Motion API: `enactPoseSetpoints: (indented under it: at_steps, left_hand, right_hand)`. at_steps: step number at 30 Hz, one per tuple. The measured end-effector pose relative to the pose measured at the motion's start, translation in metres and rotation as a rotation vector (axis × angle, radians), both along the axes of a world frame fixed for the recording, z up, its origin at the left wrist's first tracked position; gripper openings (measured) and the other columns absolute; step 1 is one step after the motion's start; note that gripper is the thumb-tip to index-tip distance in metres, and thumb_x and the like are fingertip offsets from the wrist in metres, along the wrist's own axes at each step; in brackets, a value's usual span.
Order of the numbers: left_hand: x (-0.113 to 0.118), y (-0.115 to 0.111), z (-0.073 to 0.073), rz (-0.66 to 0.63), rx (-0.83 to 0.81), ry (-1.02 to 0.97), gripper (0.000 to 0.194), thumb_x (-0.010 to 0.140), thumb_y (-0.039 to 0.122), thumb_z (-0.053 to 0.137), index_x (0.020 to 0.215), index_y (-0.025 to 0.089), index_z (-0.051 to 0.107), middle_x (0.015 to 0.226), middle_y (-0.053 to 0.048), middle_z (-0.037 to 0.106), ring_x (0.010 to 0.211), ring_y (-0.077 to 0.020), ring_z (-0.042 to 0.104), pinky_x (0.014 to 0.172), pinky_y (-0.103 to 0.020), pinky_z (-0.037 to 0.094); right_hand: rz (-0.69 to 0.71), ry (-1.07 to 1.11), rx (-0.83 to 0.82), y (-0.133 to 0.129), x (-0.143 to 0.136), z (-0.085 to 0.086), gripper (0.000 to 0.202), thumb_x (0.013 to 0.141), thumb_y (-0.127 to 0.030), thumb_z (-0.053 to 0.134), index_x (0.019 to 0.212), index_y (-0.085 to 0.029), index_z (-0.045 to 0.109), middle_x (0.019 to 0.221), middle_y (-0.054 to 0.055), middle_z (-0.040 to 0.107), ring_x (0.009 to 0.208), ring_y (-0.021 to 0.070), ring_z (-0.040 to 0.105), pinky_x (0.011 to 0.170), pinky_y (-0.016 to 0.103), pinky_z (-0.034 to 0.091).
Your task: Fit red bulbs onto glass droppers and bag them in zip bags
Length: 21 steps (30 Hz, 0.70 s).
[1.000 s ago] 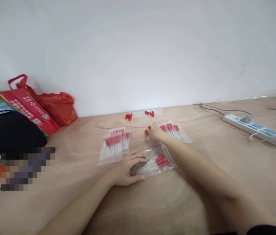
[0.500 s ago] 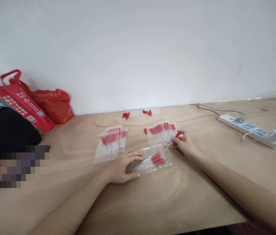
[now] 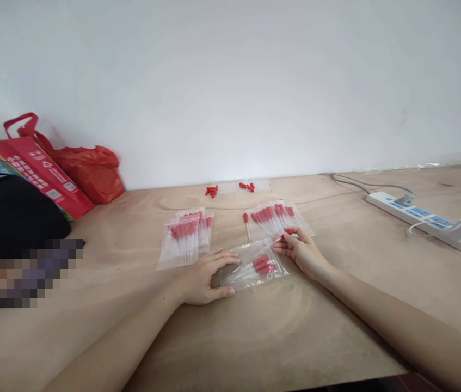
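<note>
My left hand (image 3: 206, 277) lies with its fingers spread on the left end of a clear zip bag (image 3: 252, 250). Inside that bag are several glass droppers with red rubber bulbs (image 3: 263, 264). Between the fingers of my right hand (image 3: 301, 253) is a single dropper (image 3: 289, 232), its red bulb up and its glass tube pointing left over the bag's opening. Just behind, a second bag of red-bulbed droppers (image 3: 275, 213) lies flat, and one loose dropper (image 3: 246, 219) is at its left side. Filled dropper bags (image 3: 184, 231) overlap behind my left hand.
Loose red bulbs (image 3: 211, 191) and another clear bag (image 3: 260, 185) lie by the wall. A white power strip (image 3: 418, 218) with cables is at the right. Red bags (image 3: 91, 171) and a black bag (image 3: 13, 218) stand at the left of the wooden table (image 3: 254, 343).
My right hand has moved slightly left and down with the dropper, whose tube now lies flatter over the bag's opening. My left hand has stayed on the bag.
</note>
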<state>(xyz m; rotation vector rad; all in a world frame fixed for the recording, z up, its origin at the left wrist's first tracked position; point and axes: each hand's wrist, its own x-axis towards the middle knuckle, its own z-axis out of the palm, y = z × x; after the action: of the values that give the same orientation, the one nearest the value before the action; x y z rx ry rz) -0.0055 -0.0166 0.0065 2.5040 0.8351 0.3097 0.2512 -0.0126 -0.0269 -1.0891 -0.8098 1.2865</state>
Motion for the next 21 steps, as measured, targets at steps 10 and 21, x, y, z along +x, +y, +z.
enactPoseSetpoints:
  at_steps: [10,21]
  left_hand:
    - [0.0,0.0,0.0,-0.004,-0.003,-0.02,0.054,0.073,0.043,0.058,0.121,0.025,0.041,0.13,-0.006,0.042,0.122,-0.0241,0.034,0.101,-0.042,0.028]
    - [0.0,-0.001,0.0,-0.001,0.017,0.01,0.054,0.074,0.042,0.057,0.122,0.025,0.039,0.13,-0.005,0.043,0.122,-0.0232,0.035,0.102,-0.042,0.026]
  right_hand:
    - [0.421,-0.361,-0.079,-0.006,0.0,0.014,0.031,0.062,-0.041,0.061,0.079,-0.016,0.057,0.035,-0.01,0.038,0.029,0.0037,0.031,0.03,0.016,0.018]
    - [0.389,-0.444,-0.056,0.001,-0.007,0.004,0.03,0.057,-0.042,0.065,0.067,-0.017,0.051,0.04,-0.008,0.044,0.031,0.0043,0.034,0.032,0.017,0.02]
